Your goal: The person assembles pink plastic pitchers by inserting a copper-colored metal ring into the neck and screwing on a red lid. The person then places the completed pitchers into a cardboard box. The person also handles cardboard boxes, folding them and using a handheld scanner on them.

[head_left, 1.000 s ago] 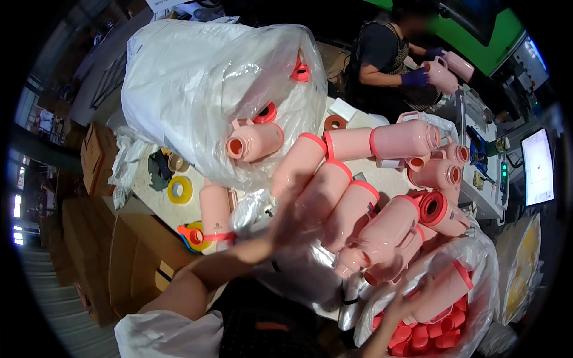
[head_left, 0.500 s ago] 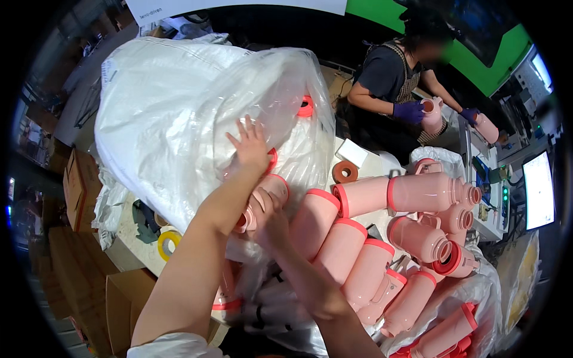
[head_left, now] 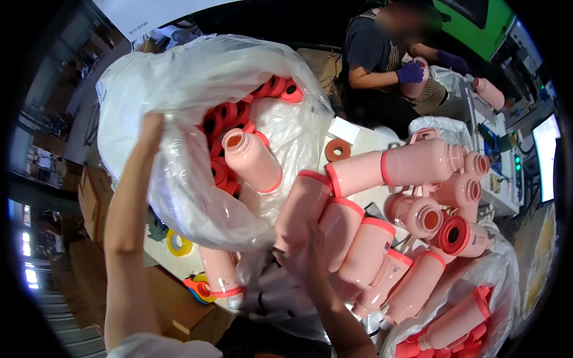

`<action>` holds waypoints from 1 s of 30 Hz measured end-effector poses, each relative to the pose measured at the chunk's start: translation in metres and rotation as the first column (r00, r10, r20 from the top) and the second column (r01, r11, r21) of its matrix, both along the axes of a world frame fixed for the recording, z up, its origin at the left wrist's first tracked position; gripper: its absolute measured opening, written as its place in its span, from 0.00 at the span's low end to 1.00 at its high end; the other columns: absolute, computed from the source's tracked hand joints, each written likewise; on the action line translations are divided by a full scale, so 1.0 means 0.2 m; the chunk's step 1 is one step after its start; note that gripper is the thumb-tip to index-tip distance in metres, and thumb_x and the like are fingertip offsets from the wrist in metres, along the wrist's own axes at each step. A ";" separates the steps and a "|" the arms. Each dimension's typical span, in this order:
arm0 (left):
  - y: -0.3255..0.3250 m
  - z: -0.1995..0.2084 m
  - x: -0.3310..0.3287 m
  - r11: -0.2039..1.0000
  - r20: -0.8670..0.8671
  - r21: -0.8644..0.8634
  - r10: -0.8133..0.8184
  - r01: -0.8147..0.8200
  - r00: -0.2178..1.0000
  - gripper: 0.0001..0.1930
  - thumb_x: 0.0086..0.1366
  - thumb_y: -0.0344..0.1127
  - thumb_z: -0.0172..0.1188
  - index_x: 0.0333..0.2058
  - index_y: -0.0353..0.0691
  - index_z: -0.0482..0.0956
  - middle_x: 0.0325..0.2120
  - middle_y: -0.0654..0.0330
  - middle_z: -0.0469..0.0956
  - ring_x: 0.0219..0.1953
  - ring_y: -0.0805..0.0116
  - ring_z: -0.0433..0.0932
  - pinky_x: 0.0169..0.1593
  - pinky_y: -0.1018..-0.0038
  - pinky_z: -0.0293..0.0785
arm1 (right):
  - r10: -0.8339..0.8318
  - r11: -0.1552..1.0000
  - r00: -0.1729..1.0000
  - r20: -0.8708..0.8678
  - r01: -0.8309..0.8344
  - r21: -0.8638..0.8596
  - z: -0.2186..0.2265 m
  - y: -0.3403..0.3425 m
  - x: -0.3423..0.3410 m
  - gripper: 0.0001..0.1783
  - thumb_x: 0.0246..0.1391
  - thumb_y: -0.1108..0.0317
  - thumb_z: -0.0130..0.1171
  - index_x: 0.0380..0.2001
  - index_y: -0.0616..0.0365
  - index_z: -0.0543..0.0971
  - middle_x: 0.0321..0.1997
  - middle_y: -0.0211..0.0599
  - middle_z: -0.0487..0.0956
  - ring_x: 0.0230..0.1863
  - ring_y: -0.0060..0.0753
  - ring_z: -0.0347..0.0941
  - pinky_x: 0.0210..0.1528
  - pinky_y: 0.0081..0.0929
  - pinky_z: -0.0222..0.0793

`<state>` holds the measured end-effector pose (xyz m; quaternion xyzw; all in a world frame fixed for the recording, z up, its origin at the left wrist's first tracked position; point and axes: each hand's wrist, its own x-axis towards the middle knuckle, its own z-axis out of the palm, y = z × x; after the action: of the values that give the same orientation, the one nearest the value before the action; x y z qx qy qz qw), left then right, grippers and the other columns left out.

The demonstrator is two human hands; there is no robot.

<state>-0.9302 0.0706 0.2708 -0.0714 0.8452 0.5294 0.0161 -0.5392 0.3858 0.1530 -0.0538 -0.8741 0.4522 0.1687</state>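
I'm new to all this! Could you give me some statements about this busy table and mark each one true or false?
1. The left hand is at the edge of the big plastic bag. True.
2. The right hand is deep inside that bag. False: it is outside, by the row of pink bottles.
3. A pink bottle lies in the bag's opening, beside red parts. True.
4. The co-worker works bare-handed. False: the co-worker wears purple gloves.
5. The yellow ring lies to the right of the reddish-brown ring. False: it lies to the left.
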 end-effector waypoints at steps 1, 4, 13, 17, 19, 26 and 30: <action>0.01 0.22 0.13 0.992 0.027 0.104 -0.072 0.068 0.997 0.15 0.61 0.27 0.47 0.41 0.28 0.80 0.31 0.49 0.81 0.27 0.60 0.82 0.32 0.64 0.82 | -0.020 0.997 1.000 -0.021 0.018 -0.074 0.05 -0.02 -0.09 0.50 0.39 0.59 0.77 0.63 0.67 0.64 0.71 0.58 0.61 0.71 0.60 0.57 0.70 0.48 0.56; 0.19 0.46 0.75 0.988 0.108 0.154 0.007 -0.023 0.994 0.21 0.60 0.28 0.51 0.51 0.26 0.77 0.41 0.46 0.83 0.37 0.57 0.85 0.41 0.62 0.84 | 0.026 0.993 0.999 -0.039 -0.031 -0.115 0.10 -0.09 -0.40 0.60 0.36 0.57 0.79 0.69 0.63 0.58 0.73 0.58 0.56 0.73 0.63 0.52 0.72 0.54 0.50; -0.21 0.17 0.78 0.841 0.305 0.525 -0.042 -0.132 0.951 0.25 0.49 0.30 0.49 0.47 0.27 0.78 0.39 0.52 0.82 0.39 0.58 0.82 0.45 0.65 0.81 | 0.163 0.979 0.864 0.475 -0.201 0.029 -0.05 -0.36 -1.30 0.65 0.30 0.49 0.81 0.72 0.51 0.56 0.68 0.51 0.61 0.68 0.59 0.59 0.68 0.60 0.56; -0.40 0.21 0.70 0.813 0.304 0.550 0.015 -0.189 0.953 0.19 0.50 0.33 0.48 0.37 0.31 0.81 0.35 0.53 0.82 0.35 0.57 0.81 0.43 0.64 0.81 | 0.079 0.987 0.967 0.240 -0.109 0.114 -0.13 -0.35 -1.12 0.60 0.34 0.50 0.78 0.69 0.52 0.59 0.63 0.48 0.64 0.60 0.55 0.67 0.62 0.48 0.67; -0.22 0.24 0.74 0.802 0.284 0.534 0.129 -0.269 0.950 0.17 0.50 0.34 0.48 0.34 0.33 0.81 0.33 0.54 0.82 0.34 0.58 0.81 0.43 0.65 0.81 | 0.141 0.977 0.990 0.010 -0.137 -0.163 -0.06 -0.17 -0.94 0.52 0.35 0.53 0.78 0.64 0.55 0.64 0.57 0.51 0.69 0.60 0.51 0.69 0.60 0.45 0.68; 0.19 0.26 0.82 0.802 0.082 0.515 0.305 -0.303 0.949 0.15 0.53 0.39 0.49 0.31 0.37 0.81 0.31 0.55 0.81 0.35 0.62 0.81 0.42 0.63 0.81 | -0.477 0.377 0.875 0.081 0.287 -0.881 -0.03 0.72 0.33 0.35 0.69 0.50 0.51 0.68 0.65 0.61 0.65 0.45 0.70 0.65 0.39 0.68 0.66 0.34 0.65; 0.49 0.13 1.19 0.697 0.259 0.643 0.194 -0.319 0.946 0.06 0.49 0.34 0.49 0.22 0.43 0.75 0.24 0.60 0.76 0.27 0.63 0.75 0.33 0.68 0.76 | -0.589 0.792 0.789 0.175 0.607 -0.067 0.15 0.77 0.50 0.33 0.60 0.61 0.59 0.64 0.68 0.64 0.59 0.50 0.74 0.60 0.47 0.71 0.63 0.38 0.68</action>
<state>-0.6921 0.1678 0.2965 -0.2233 0.5712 0.7889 0.0393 -0.4391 0.5400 0.1825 -0.3708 -0.7931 0.4219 0.2357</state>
